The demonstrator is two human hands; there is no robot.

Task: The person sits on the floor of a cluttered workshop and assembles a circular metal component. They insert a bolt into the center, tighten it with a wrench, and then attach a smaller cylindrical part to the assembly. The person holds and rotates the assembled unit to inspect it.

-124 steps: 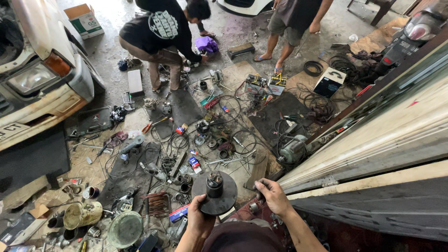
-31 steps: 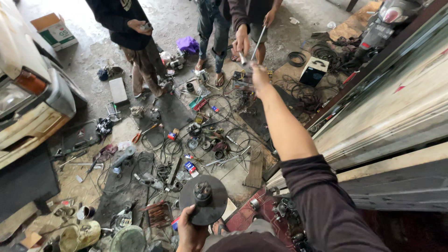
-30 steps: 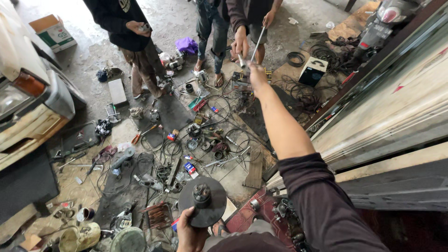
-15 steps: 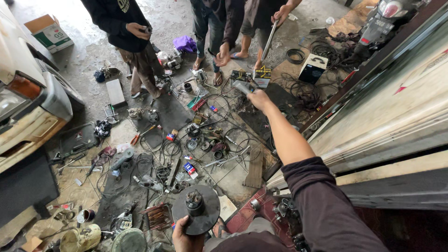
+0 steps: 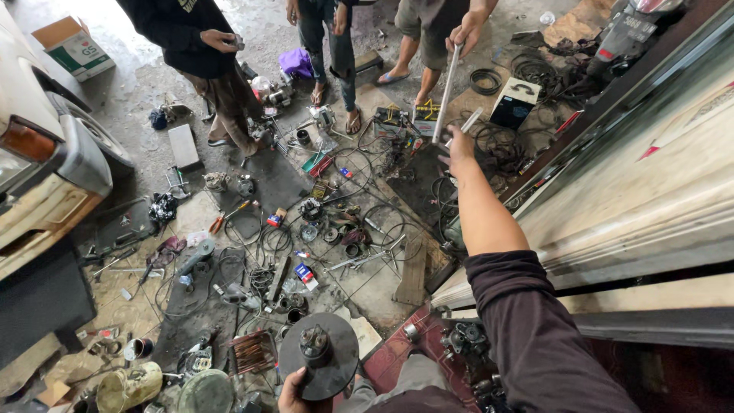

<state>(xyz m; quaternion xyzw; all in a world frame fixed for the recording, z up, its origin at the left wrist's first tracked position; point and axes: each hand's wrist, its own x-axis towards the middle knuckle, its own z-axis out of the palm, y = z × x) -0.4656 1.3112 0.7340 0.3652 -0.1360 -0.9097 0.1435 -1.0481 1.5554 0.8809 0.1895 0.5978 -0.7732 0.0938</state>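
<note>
My left hand (image 5: 293,391) grips a dark round metal disc with a bolted hub (image 5: 319,354), held flat at the bottom of the view. My right hand (image 5: 459,145) is stretched far forward over the littered floor, its fingers closed on a short silvery metal tool (image 5: 472,118). Just beside it hangs the lower end of a long metal rod (image 5: 446,90), which a standing person's hand (image 5: 465,32) holds from above.
Three people stand at the top. Cables, belts, tools and small engine parts cover the floor (image 5: 229,180). A white vehicle's corner (image 5: 53,180) is at the left, a cardboard box (image 5: 70,47) at the top left, a metal shutter and ledge (image 5: 650,206) along the right.
My right arm went from beside the disc out to the standing person, then shifted right with the short tool. That person lifted the long rod. A crouching person stood up.
</note>
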